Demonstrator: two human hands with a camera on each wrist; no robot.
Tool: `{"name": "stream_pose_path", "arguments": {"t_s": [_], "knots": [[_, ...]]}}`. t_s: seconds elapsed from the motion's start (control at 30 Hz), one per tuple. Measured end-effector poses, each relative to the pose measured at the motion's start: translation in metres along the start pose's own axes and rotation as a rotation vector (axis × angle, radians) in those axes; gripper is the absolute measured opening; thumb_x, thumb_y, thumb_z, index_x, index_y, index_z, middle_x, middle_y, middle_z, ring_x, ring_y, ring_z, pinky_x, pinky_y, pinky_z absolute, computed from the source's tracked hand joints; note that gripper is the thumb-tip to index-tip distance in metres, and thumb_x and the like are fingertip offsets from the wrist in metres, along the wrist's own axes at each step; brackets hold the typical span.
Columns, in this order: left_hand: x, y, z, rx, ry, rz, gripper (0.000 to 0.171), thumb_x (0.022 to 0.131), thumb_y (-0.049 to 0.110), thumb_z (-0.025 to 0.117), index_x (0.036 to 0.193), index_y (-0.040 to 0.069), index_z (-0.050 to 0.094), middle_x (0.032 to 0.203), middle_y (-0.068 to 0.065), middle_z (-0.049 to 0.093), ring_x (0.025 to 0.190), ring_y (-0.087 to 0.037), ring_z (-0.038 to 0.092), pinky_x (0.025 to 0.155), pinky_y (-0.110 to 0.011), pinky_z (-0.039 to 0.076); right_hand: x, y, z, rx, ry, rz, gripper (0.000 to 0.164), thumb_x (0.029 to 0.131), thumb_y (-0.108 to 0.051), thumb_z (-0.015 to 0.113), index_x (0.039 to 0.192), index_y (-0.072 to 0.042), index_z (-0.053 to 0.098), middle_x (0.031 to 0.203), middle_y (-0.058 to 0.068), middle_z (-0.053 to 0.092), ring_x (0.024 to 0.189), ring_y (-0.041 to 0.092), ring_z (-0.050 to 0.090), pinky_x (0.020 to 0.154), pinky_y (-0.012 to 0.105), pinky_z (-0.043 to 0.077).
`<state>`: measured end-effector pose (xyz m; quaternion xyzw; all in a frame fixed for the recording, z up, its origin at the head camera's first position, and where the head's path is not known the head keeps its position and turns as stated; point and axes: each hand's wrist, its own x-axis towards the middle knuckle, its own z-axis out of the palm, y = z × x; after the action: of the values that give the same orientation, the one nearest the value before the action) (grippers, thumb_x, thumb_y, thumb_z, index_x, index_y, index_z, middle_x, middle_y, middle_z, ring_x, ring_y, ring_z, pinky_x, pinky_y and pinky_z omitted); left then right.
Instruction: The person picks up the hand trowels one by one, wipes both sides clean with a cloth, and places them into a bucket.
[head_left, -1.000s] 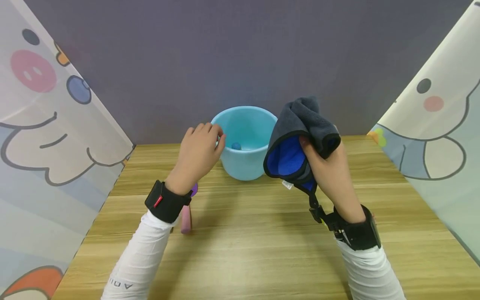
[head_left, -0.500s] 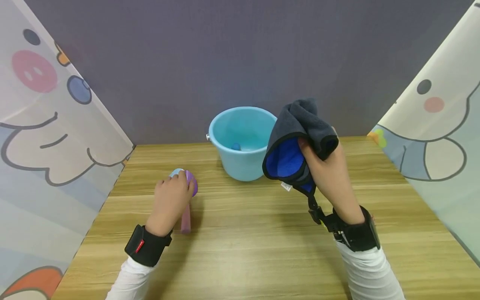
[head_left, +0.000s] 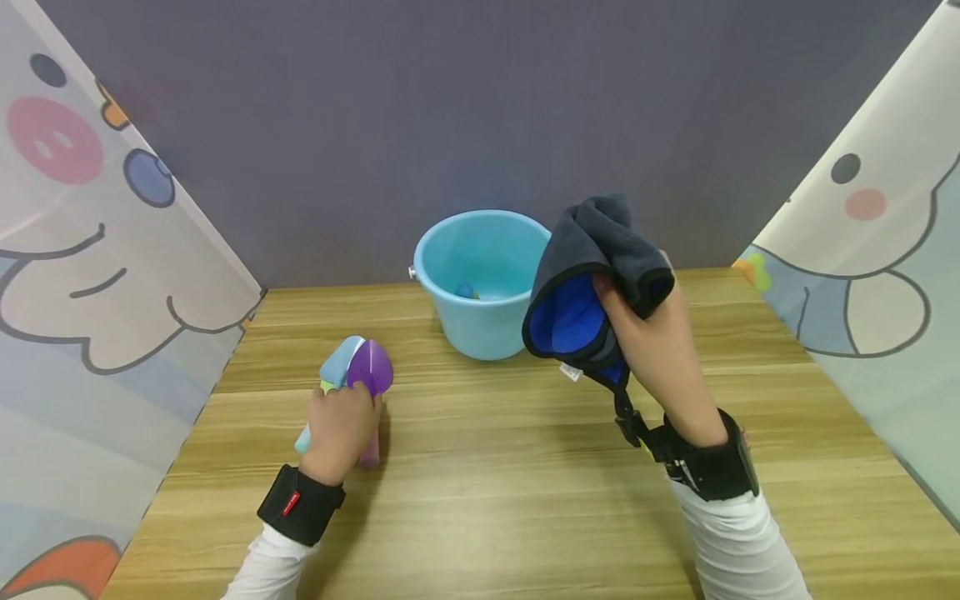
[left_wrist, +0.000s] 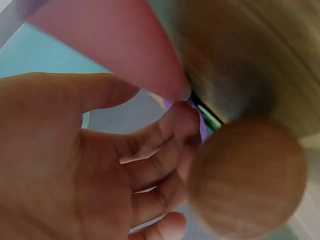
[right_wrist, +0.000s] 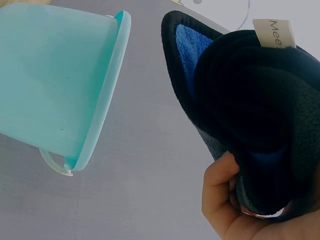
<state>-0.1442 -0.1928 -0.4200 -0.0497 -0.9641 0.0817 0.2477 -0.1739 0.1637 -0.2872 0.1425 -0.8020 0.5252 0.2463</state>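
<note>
My left hand point(head_left: 341, 429) is over the handles of two toy shovels lying on the table. One has a purple blade point(head_left: 371, 367) and pink handle point(head_left: 371, 451); the other shows a light blue blade point(head_left: 341, 358). In the left wrist view, thumb and loosely bent fingers stand apart, fingertips right at the pink handle's point(left_wrist: 120, 45) narrow end. A rounded wooden knob point(left_wrist: 250, 177) looms close beside them. At the right, above the table, my right hand point(head_left: 660, 342) grips a bunched grey-and-blue cloth point(head_left: 592, 250) with black edging and a white tag.
A light blue bucket point(head_left: 483, 329) stands at the middle back, with a small blue thing point(head_left: 466, 291) inside. The cloth overlaps its right rim in the head view. Behind rises a grey wall point(head_left: 465, 108); printed cartoon panels flank the wooden table point(head_left: 495, 500).
My left hand has come from beside the bucket down to the shovels, then slid back off their blades toward the handles. My right hand holds the cloth almost still.
</note>
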Motion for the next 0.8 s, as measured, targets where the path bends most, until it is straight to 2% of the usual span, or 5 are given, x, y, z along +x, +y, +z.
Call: {"name": "stream_pose_path", "arguments": {"t_s": [0.27,0.47,0.7,0.8], "knots": [[-0.0028,0.0021,0.002,-0.025,-0.1,-0.009,0.047,0.087,0.025,0.077,0.056,0.005,0.048,0.045,-0.006,0.045,0.045,-0.026,0.053,0.055,-0.041,0.045,-0.0002,0.0009,-0.0001,-0.009,-0.005,0.017,0.044,0.102,-0.02,0.061,0.145,-0.025,0.056,0.123,0.006,0.057,0.105,0.01,0.052,0.095,0.024,0.039],[-0.0039,0.0014,0.0055,-0.017,-0.168,-0.004,0.045,0.086,0.027,0.078,0.059,0.004,0.05,0.048,-0.007,0.049,0.05,-0.026,0.055,0.059,-0.04,0.046,-0.0005,0.0008,-0.0001,-0.014,-0.008,0.028,0.045,0.102,-0.02,0.061,0.146,-0.024,0.055,0.126,0.01,0.057,0.107,0.01,0.052,0.098,0.027,0.039],[-0.0057,0.0028,0.0069,-0.012,-0.108,0.019,0.039,0.082,0.019,0.079,0.058,0.006,0.051,0.047,-0.005,0.048,0.046,-0.023,0.054,0.054,-0.037,0.043,-0.0001,0.001,-0.0002,-0.004,-0.015,0.037,0.046,0.101,-0.02,0.061,0.147,-0.021,0.055,0.126,0.011,0.056,0.109,0.01,0.052,0.098,0.026,0.039],[-0.0071,0.0038,0.0063,-0.033,-0.114,0.03,0.038,0.082,0.018,0.077,0.058,0.007,0.05,0.046,-0.003,0.046,0.044,-0.022,0.051,0.052,-0.037,0.04,-0.0005,0.0004,-0.0007,0.01,-0.019,0.048,0.046,0.101,-0.019,0.061,0.146,-0.019,0.055,0.127,0.011,0.056,0.109,0.009,0.052,0.098,0.026,0.039]]}}
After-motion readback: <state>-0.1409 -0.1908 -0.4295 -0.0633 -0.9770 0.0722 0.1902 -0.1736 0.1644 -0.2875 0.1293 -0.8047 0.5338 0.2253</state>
